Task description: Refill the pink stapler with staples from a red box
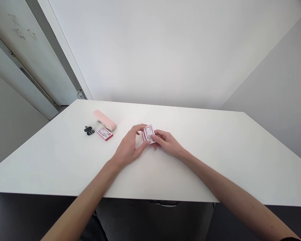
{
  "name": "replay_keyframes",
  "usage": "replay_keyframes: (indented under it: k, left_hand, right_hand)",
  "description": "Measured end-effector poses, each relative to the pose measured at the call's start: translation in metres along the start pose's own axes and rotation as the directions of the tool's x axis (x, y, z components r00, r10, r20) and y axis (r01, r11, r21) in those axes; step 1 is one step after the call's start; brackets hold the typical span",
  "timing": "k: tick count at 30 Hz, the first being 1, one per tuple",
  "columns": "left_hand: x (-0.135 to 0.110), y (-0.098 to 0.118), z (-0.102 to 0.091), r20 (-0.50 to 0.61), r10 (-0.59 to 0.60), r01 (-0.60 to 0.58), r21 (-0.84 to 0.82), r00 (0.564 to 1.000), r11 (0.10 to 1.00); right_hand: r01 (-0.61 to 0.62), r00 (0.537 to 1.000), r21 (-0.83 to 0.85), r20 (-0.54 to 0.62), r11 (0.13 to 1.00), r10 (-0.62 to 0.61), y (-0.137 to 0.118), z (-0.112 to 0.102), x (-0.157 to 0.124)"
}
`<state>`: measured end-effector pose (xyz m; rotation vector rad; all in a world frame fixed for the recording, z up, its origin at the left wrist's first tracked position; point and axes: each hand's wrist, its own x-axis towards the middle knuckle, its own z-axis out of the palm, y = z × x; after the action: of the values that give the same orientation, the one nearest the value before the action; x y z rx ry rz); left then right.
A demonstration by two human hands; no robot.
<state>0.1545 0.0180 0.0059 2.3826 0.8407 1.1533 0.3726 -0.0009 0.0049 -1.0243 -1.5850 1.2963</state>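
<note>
Above the middle of the white table, a small white and crimson printed box (148,133) is between my two hands. My left hand (129,145) spans its left side, fingertips at the top corner and thumb at the lower edge. From the right, my right hand (169,143) pinches the box, its thumb lying on the printed face and the other fingers partly hidden behind. A crimson layer shows along the box's left edge; whether it is a second box or the side of the same one, I cannot tell.
To the left lie a similar white and crimson box (105,134), a long pale pink case (105,119) with a small label beside it, and small black objects (89,130) resembling USB sticks. The table (203,134) meets a white wall (165,50) at the back.
</note>
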Motion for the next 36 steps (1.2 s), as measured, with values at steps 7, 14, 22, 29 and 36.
replay_keyframes:
  k: [7,14,22,29,36]
  left_hand:
    - [0.001,0.009,0.000,-0.049,-0.067,0.070,0.057,0.997,0.996]
    - [0.001,0.008,0.001,-0.093,-0.149,0.150,0.007,0.984,0.989]
    - [0.004,0.008,-0.002,0.014,-0.303,0.297,-0.247,0.953,0.922]
    - [0.009,0.016,-0.004,0.019,-0.420,0.397,-0.363,0.908,0.843]
    - [0.010,0.009,-0.003,-0.095,-0.522,0.451,-0.391,0.848,0.803]
  right_hand:
    - [-0.024,0.997,0.102,-0.073,0.994,0.031,-0.003,-0.004,0.002]
    - [-0.040,0.997,0.157,-0.054,0.987,0.049,-0.004,-0.006,0.002]
    - [-0.059,0.998,0.088,0.021,0.994,0.058,-0.002,-0.008,0.001]
    - [-0.061,0.998,0.081,0.011,0.995,0.060,0.001,-0.008,0.001]
    - [-0.031,0.999,0.130,-0.035,0.991,0.035,0.001,-0.006,0.002]
